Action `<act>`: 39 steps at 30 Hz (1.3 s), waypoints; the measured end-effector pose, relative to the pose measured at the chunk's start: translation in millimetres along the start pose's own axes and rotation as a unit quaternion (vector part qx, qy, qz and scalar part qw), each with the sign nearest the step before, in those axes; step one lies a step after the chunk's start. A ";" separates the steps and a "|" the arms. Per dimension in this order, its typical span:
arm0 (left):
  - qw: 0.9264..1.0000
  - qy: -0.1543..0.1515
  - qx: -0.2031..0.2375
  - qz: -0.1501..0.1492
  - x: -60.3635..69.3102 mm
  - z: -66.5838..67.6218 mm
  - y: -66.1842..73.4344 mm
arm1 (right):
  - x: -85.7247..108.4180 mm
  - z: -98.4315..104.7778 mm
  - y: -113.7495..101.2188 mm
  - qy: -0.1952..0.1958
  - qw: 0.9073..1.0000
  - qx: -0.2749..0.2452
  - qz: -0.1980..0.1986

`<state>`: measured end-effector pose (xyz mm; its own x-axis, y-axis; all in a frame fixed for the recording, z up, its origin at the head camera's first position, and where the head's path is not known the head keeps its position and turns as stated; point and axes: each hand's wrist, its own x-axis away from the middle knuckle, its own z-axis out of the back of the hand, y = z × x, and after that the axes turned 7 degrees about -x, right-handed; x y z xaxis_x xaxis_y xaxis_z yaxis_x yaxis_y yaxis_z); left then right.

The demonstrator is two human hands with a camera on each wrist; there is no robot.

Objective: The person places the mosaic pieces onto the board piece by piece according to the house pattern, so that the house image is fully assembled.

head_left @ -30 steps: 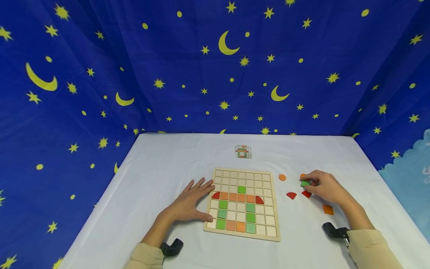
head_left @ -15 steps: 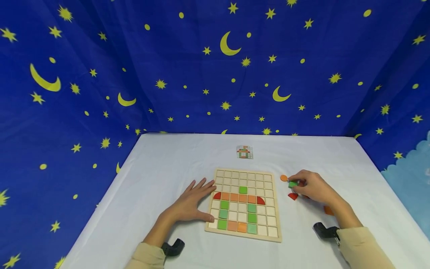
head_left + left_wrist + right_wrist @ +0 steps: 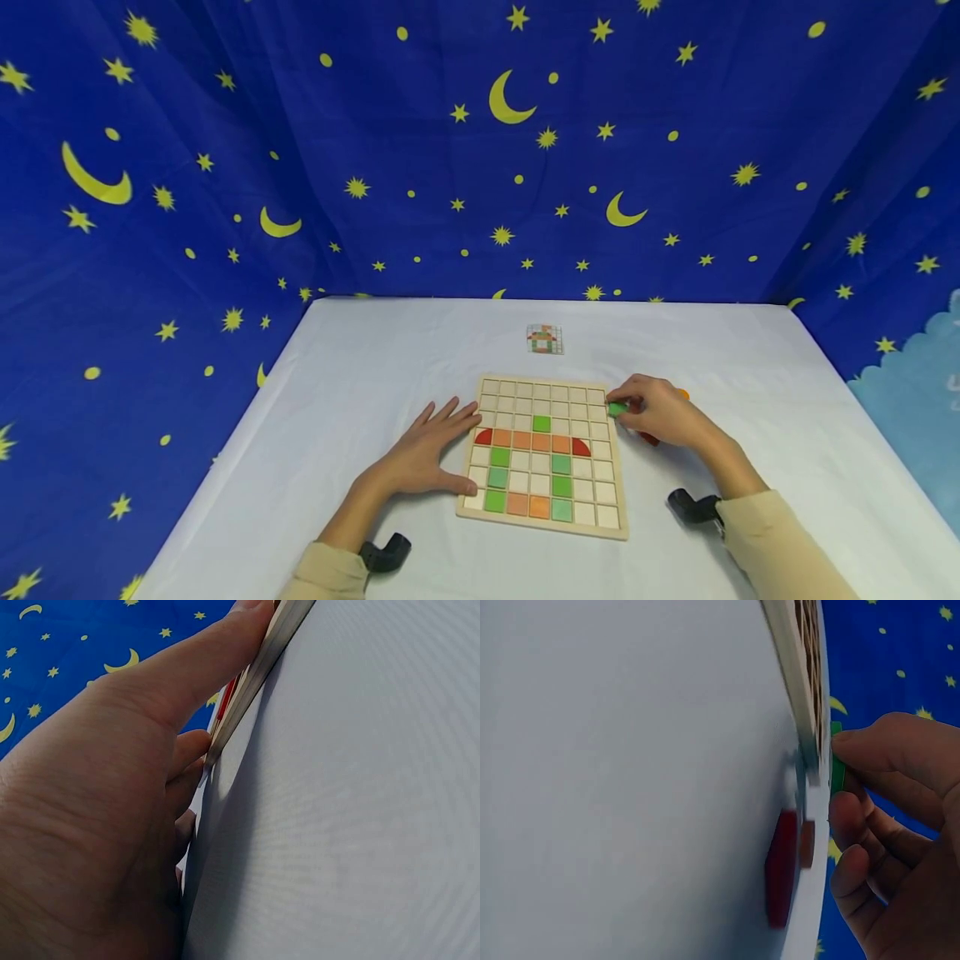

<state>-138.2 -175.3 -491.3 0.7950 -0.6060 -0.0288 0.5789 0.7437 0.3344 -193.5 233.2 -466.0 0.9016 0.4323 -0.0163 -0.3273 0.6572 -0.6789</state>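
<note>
Thumb and fingers of my right hand pinch a green square tile at the right rim of a wooden grid board. In the right wrist view the green tile is raised off the table. My left hand rests with spread, straight fingers along the board's left edge, its thumb on the frame, as the left wrist view also shows. Green, orange and red tiles fill some cells; a single green tile sits above the orange row, which has red quarter-circles at both ends.
A small pattern card lies behind the board. Under the right hand a red piece partly shows, and an orange piece peeks out behind it. The hand and forearm hide other loose pieces. A blue star-patterned cloth surrounds the table.
My right hand has moved left with the green tile, from among the loose pieces to the board's right edge. The left hand stays in place.
</note>
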 end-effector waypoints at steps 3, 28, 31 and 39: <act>1.000 0.005 0.003 -0.005 0.3 -0.4 0.0 | -3.0 -3.1 -5.1 -0.003 1.000 -0.006 0.013; 1.000 -0.001 0.000 0.004 -0.4 -1.5 -1.1 | -33.1 -26.7 -44.9 -0.057 0.994 0.009 0.095; 1.000 -0.001 0.000 0.005 0.1 -1.4 -0.7 | -34.8 -29.5 -46.9 -0.059 0.992 0.010 0.110; 1.000 0.004 0.000 -0.001 0.4 -0.4 0.8 | -39.9 -36.2 -56.3 -0.070 0.989 0.005 0.133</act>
<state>-137.4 -174.8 -491.5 0.7951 -0.6053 -0.0381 0.5811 0.7424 0.3335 -200.8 156.7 -453.7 0.7353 0.6715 -0.0919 -0.5516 0.5141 -0.6568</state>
